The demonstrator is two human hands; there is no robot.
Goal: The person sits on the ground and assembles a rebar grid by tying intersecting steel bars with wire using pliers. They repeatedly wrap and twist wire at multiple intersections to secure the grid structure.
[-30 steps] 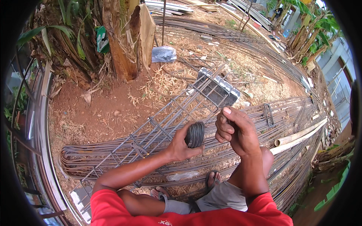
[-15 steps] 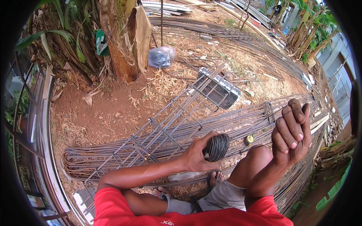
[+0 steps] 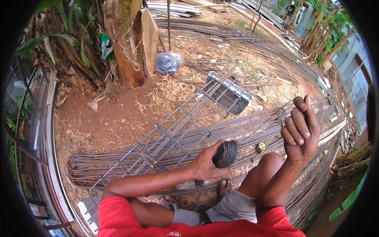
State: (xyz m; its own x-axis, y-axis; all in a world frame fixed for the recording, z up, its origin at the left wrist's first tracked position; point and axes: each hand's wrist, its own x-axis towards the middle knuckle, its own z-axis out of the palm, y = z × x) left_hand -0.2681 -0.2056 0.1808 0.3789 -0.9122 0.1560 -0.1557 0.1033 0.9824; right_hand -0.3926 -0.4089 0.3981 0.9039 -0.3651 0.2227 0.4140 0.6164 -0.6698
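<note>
My left hand [image 3: 208,161] is wrapped round a coil of thin dark binding wire [image 3: 227,154], held above the bundled steel bars. Raised at the right, my right hand [image 3: 301,124] is closed, thumb and forefinger pinched together at the top. A thin strand of the wire seems to be in that pinch, though it is too fine to follow clearly. Left of the coil lies a long rebar cage [image 3: 173,138] of bars and square stirrups, its far end over a dark block [image 3: 229,94]. Pliers-like tool [image 3: 150,160] rests on the cage.
A yellow and black tape measure [image 3: 260,147] lies on the long bundle of bent steel bars [image 3: 90,160]. Behind stand banana trunks [image 3: 130,51] and a clear plastic bag [image 3: 169,62]. More bars [image 3: 221,31] stretch across the back. My knees and sandalled feet are close below.
My right hand has shifted slightly left and upward, its wrist turning so the thumb points up. The left hand with the coil has moved very slightly left.
</note>
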